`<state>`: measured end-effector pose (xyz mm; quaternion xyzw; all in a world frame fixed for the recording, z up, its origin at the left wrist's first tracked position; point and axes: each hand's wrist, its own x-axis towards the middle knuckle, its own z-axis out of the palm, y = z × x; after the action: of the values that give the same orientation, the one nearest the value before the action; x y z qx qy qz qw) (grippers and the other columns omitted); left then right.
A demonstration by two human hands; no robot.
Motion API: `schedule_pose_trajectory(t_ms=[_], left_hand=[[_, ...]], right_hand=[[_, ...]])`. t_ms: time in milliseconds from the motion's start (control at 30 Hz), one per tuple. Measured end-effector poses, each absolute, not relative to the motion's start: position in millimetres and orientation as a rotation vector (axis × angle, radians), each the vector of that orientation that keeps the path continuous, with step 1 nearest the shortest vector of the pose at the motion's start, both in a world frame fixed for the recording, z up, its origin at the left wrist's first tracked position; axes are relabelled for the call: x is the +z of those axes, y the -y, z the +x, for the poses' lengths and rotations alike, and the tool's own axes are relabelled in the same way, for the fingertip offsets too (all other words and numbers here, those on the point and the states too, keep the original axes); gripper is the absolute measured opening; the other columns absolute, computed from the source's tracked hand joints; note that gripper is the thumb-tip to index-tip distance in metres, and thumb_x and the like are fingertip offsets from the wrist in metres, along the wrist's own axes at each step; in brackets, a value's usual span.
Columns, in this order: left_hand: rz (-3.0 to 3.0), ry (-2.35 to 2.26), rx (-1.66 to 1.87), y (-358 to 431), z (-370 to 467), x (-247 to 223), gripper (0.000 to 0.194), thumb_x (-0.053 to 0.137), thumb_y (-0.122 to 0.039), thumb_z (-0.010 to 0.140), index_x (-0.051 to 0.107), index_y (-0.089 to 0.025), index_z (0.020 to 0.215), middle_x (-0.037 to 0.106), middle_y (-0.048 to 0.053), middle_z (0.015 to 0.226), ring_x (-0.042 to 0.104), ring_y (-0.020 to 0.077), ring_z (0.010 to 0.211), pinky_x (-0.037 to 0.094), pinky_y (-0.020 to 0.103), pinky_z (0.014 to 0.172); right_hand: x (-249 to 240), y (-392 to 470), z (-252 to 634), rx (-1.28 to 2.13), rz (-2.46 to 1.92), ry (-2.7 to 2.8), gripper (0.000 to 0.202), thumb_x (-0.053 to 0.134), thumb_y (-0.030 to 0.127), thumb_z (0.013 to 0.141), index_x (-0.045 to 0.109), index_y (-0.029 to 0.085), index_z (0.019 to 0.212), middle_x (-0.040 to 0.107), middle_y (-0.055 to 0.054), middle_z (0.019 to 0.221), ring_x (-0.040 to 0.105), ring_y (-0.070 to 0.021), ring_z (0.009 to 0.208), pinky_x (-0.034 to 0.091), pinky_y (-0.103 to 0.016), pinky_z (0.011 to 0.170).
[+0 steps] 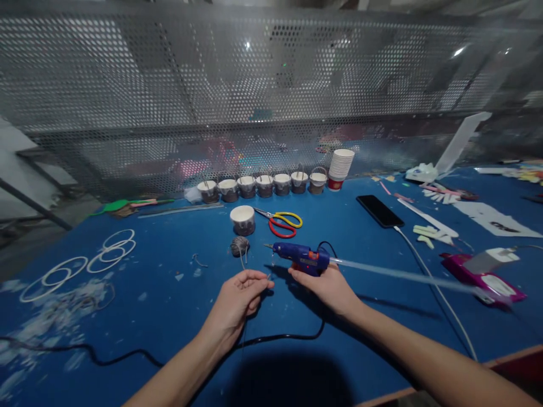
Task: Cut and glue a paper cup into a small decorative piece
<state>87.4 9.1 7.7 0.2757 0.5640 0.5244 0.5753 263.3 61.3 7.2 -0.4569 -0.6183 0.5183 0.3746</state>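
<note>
My right hand (328, 285) grips a blue hot glue gun (299, 255), its nozzle facing left and a long clear glue stick (394, 273) jutting from its back. My left hand (244, 294) pinches the end of a thin grey cord (242, 259) just below the nozzle. That cord leads back to a small grey ball of yarn (239, 246). Behind the ball stands a white-rimmed paper cup (242, 219) with a grey lower wall. Scissors (285, 224) with one red and one yellow handle lie open beside the cup.
Several small grey-and-white cups (264, 186) line the back, beside a stack of paper cups (341, 165). White rings (112, 251) lie at left. A black phone (379, 211) with a white cable, a magenta power strip (483, 278) and paper scraps are at right. A black cord (280, 338) crosses the front.
</note>
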Motion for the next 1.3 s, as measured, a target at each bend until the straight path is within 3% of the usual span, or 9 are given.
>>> schedule_pose_trajectory(t_ms=[100,233,333,533,767,967,1100,1300], left_hand=[[0.665,-1.309,1.202,-6,95,8,0.028,0.079,-0.028,0.058,0.061,-0.013,0.073,0.070,0.007,0.068,0.032,-0.0003,0.035,0.017,0.016,0.038],[0.704,-1.313,1.184,-4,103,8,0.028,0.079,-0.030,0.056,0.062,-0.013,0.069,0.058,-0.003,0.050,0.030,0.0006,0.033,0.016,0.017,0.037],[0.724,-1.316,1.190,-5,104,9,0.027,0.079,-0.031,0.055,0.062,-0.014,0.065,0.047,-0.008,0.042,0.030,0.0012,0.033,0.016,0.017,0.037],[0.728,-1.338,1.148,-6,103,6,0.029,0.077,-0.031,0.055,0.063,-0.012,0.073,0.065,0.002,0.060,0.032,0.0009,0.033,0.018,0.018,0.037],[0.657,-1.382,1.180,-5,104,6,0.027,0.077,-0.033,0.054,0.062,-0.013,0.065,0.038,-0.011,0.037,0.026,0.0012,0.031,0.015,0.017,0.036],[0.616,-1.389,1.308,-4,92,12,0.027,0.077,-0.033,0.056,0.060,-0.015,0.066,0.036,-0.012,0.037,0.024,0.0009,0.031,0.015,0.016,0.035],[0.604,-1.417,1.388,-5,82,13,0.028,0.077,-0.034,0.057,0.060,-0.015,0.067,0.036,-0.012,0.038,0.025,0.0007,0.032,0.016,0.016,0.035],[0.605,-1.425,1.426,-6,79,9,0.025,0.075,-0.033,0.060,0.060,-0.014,0.068,0.036,-0.012,0.038,0.025,0.0006,0.032,0.017,0.016,0.035]], right_hand=[[4,-53,259,1.361,-1.161,1.536,0.021,0.065,0.033,0.070,0.067,0.017,0.084,0.070,-0.005,0.084,0.063,-0.0203,0.077,0.048,-0.031,0.072],[2,-46,252,1.526,-1.109,1.503,0.028,0.065,0.035,0.070,0.065,0.018,0.092,0.069,-0.004,0.087,0.064,-0.0201,0.082,0.048,-0.032,0.078],[4,-45,250,1.577,-1.055,1.518,0.020,0.064,0.033,0.072,0.064,0.018,0.085,0.068,-0.002,0.080,0.063,-0.0181,0.077,0.048,-0.030,0.074],[0,-47,253,1.478,-1.088,1.583,0.012,0.059,0.030,0.078,0.063,0.019,0.080,0.064,0.001,0.074,0.059,-0.0151,0.072,0.045,-0.026,0.071],[5,-47,251,1.393,-1.173,1.625,0.014,0.059,0.032,0.076,0.061,0.019,0.075,0.060,0.001,0.069,0.056,-0.0152,0.068,0.044,-0.027,0.066],[12,-48,259,1.312,-1.216,1.659,0.019,0.055,0.038,0.080,0.055,0.020,0.071,0.051,0.004,0.056,0.050,-0.0134,0.055,0.042,-0.025,0.057],[7,-45,269,1.322,-1.069,1.741,0.014,0.058,0.034,0.079,0.053,0.021,0.077,0.050,0.005,0.057,0.047,-0.0115,0.051,0.041,-0.022,0.051],[-1,-40,268,1.032,-0.875,2.005,0.019,0.055,0.027,0.082,0.048,0.021,0.066,0.049,0.004,0.059,0.045,-0.0102,0.050,0.037,-0.021,0.049]])
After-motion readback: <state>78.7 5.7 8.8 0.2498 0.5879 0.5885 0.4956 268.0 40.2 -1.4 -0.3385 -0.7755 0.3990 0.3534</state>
